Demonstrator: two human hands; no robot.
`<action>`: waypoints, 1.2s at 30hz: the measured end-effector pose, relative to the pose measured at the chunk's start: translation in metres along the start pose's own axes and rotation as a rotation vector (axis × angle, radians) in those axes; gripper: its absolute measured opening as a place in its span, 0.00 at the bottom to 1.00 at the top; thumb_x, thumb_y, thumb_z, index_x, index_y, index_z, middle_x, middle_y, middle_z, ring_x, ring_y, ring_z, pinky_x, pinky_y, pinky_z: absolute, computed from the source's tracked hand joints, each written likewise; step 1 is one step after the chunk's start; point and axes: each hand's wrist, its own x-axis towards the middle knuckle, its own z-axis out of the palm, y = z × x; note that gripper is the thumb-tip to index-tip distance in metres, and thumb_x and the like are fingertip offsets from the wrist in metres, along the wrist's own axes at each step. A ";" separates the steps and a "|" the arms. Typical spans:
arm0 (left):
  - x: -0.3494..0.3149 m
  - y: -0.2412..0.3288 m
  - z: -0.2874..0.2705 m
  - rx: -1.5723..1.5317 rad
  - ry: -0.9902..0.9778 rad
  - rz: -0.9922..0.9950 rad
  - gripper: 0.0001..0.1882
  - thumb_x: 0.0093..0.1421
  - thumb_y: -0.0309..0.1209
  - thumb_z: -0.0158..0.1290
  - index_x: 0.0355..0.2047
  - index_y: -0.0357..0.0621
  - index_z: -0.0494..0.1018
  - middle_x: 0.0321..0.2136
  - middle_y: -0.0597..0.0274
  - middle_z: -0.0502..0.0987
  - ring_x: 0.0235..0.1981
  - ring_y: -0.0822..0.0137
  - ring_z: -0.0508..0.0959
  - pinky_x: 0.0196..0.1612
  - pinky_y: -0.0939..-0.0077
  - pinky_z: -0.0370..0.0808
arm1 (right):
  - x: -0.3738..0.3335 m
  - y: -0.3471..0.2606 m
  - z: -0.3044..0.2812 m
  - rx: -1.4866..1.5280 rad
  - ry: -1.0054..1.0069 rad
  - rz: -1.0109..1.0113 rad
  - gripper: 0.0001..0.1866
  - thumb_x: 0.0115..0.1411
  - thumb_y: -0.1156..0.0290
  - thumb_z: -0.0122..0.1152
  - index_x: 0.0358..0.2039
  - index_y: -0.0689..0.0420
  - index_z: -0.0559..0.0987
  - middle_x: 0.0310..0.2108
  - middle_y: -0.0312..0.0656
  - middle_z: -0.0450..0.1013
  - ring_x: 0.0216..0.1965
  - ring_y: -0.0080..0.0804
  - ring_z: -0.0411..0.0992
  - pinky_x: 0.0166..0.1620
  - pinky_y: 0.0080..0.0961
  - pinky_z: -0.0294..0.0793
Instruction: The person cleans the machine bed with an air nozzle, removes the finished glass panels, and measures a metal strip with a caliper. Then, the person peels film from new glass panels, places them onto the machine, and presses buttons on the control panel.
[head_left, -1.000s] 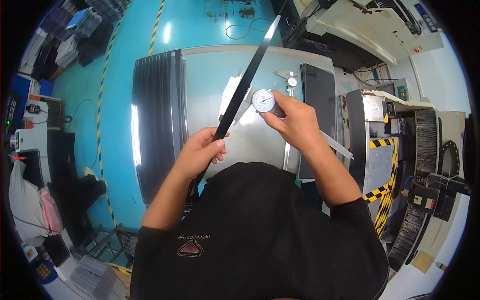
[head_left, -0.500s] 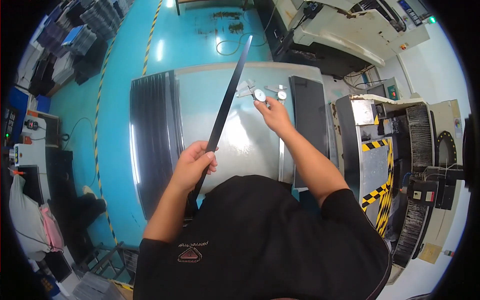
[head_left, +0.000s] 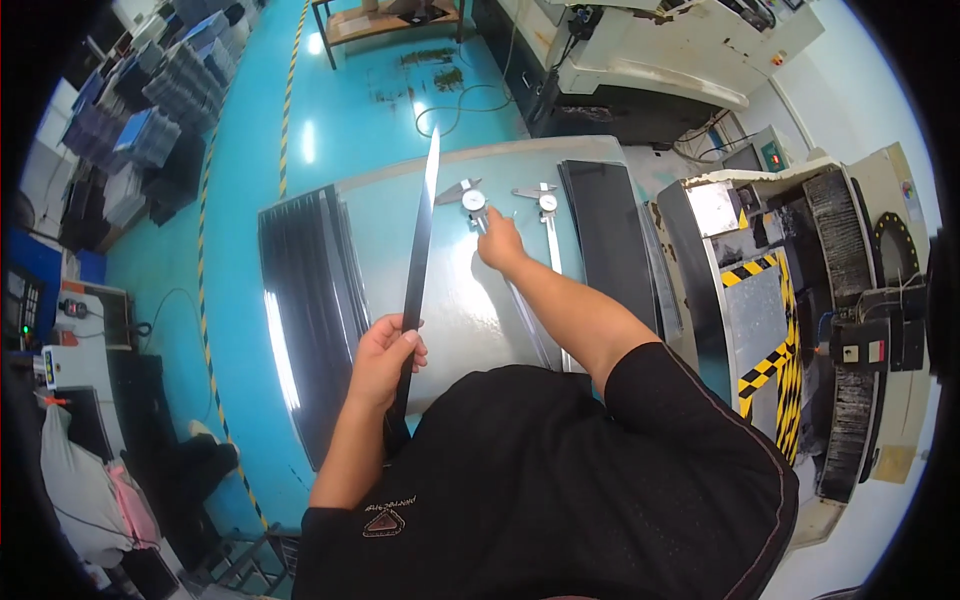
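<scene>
The left hand (head_left: 386, 358) grips the black strip (head_left: 420, 245) toward its body-side end — apparently so its length stands clear of the worktop (head_left: 385, 225) — while the right hand (head_left: 502, 245) touches a dial caliper (head_left: 473, 202) near the far edge, its grip too hidden to tell.

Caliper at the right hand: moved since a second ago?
Yes, toward the far edge of the table. The caliper at the right hand was short of the second caliper; now their dials are about level.
</scene>
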 end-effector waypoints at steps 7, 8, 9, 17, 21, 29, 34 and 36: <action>0.004 0.003 0.004 0.043 0.016 -0.014 0.08 0.65 0.29 0.51 0.43 0.41 0.71 0.26 0.64 0.76 0.24 0.73 0.76 0.28 0.80 0.73 | -0.017 0.012 -0.017 -0.071 -0.130 -0.077 0.18 0.52 0.73 0.56 0.44 0.61 0.75 0.43 0.60 0.72 0.46 0.59 0.72 0.50 0.46 0.72; 0.005 0.003 0.004 0.046 0.013 -0.012 0.08 0.65 0.29 0.51 0.43 0.41 0.71 0.26 0.64 0.76 0.24 0.73 0.76 0.28 0.80 0.73 | -0.018 0.022 -0.025 -0.124 -0.052 -0.043 0.18 0.51 0.73 0.57 0.45 0.61 0.75 0.43 0.59 0.72 0.47 0.58 0.71 0.50 0.46 0.72; 0.006 0.004 0.004 0.042 0.015 -0.007 0.08 0.65 0.29 0.51 0.43 0.41 0.71 0.26 0.64 0.76 0.24 0.73 0.76 0.28 0.80 0.73 | -0.019 0.032 -0.036 -0.178 0.025 -0.009 0.19 0.51 0.72 0.58 0.45 0.61 0.74 0.44 0.58 0.72 0.48 0.57 0.71 0.50 0.46 0.73; 0.004 0.002 0.009 0.028 0.023 -0.011 0.09 0.65 0.28 0.51 0.43 0.40 0.71 0.26 0.64 0.76 0.24 0.73 0.76 0.28 0.80 0.73 | -0.019 0.092 -0.070 -0.228 0.079 0.240 0.22 0.50 0.70 0.62 0.47 0.60 0.71 0.40 0.56 0.74 0.44 0.52 0.75 0.46 0.42 0.75; 0.007 0.004 0.014 0.012 -0.032 0.012 0.09 0.64 0.28 0.51 0.44 0.40 0.71 0.26 0.63 0.76 0.24 0.73 0.76 0.28 0.81 0.72 | -0.010 0.109 -0.082 0.186 0.080 0.333 0.19 0.51 0.69 0.62 0.43 0.60 0.73 0.26 0.44 0.73 0.27 0.38 0.76 0.31 0.35 0.75; -0.003 0.008 0.008 -0.027 -0.038 0.059 0.09 0.65 0.26 0.49 0.45 0.39 0.71 0.26 0.64 0.77 0.26 0.76 0.76 0.31 0.83 0.74 | -0.061 -0.006 -0.160 0.766 -0.424 0.384 0.26 0.61 0.44 0.58 0.34 0.58 0.75 0.17 0.31 0.62 0.18 0.24 0.63 0.22 0.25 0.64; -0.002 0.009 0.013 -0.012 -0.083 0.033 0.09 0.65 0.26 0.49 0.45 0.40 0.71 0.28 0.65 0.76 0.27 0.76 0.75 0.33 0.82 0.72 | -0.061 -0.024 -0.154 0.229 -0.277 0.021 0.31 0.57 0.39 0.59 0.22 0.61 0.76 0.17 0.38 0.70 0.20 0.32 0.68 0.26 0.31 0.67; -0.004 0.008 0.013 -0.014 -0.074 0.032 0.09 0.65 0.26 0.49 0.45 0.40 0.71 0.28 0.65 0.76 0.28 0.76 0.75 0.32 0.81 0.72 | -0.071 -0.052 -0.164 -0.140 -0.257 -0.125 0.32 0.55 0.40 0.60 0.19 0.62 0.77 0.20 0.46 0.74 0.23 0.41 0.73 0.29 0.34 0.70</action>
